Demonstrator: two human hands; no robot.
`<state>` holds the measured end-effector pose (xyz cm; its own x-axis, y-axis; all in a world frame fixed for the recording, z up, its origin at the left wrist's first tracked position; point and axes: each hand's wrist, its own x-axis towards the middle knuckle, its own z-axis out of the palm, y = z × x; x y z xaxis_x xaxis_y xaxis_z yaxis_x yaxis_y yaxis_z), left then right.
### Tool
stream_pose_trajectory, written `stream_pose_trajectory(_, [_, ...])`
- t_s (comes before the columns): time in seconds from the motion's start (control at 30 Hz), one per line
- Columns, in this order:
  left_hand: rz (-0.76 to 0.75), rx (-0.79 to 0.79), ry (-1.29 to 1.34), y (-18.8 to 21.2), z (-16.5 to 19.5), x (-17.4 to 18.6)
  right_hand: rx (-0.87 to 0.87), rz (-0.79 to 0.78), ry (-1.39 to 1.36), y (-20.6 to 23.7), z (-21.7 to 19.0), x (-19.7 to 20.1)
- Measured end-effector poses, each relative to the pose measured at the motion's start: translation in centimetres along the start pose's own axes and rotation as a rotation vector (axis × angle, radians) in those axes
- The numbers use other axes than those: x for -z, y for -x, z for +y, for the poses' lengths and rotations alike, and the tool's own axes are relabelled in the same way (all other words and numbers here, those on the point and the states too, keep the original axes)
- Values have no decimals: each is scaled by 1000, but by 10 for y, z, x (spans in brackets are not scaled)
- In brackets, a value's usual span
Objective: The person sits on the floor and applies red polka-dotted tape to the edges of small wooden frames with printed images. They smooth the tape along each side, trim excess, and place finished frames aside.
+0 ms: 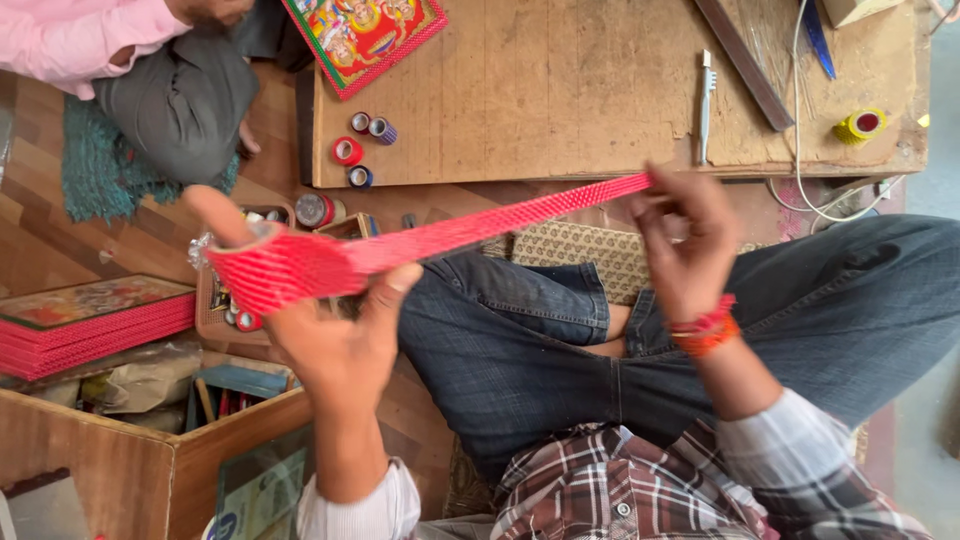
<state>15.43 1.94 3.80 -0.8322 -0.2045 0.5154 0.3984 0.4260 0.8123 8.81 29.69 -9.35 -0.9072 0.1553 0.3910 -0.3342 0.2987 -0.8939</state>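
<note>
the plaid shirt and blue jeans of the seated person fill the bottom of the head view, knees folded, a patterned mat showing beyond the left knee. the left hand is raised over the left knee, fingers and thumb clamped around a roll of red embossed tape, the forefinger poking up past the roll's far side. from the roll a pulled-out strip runs taut and slanting upward to the right hand, whose fingertips are pinched shut on the strip's free end just in front of the near edge of the low wooden board. the strip hangs in the air between the hands, touching nothing else, with open room above the jeans beneath it.

on the board, small tape spools cluster at its near left corner, a white pen-like tool lies near the middle of the near edge, and a yellow tape roll sits toward the right edge. a framed colourful picture overlaps the far left corner. left of the hands lie stacked red-edged frames and an open wooden box. another person in a pink sleeve sits at the far left, well apart.
</note>
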Motion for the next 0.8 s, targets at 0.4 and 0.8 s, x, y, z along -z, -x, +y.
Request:
stream_pose_trajectory(0.4, [-300,-103,-823,1,51,-25,-112,-222,-36,82,6,-63])
stream_pose_trajectory(0.8, [-355,-239,-795,-12,40,-29,182,-220,-66,38,-93,-42])
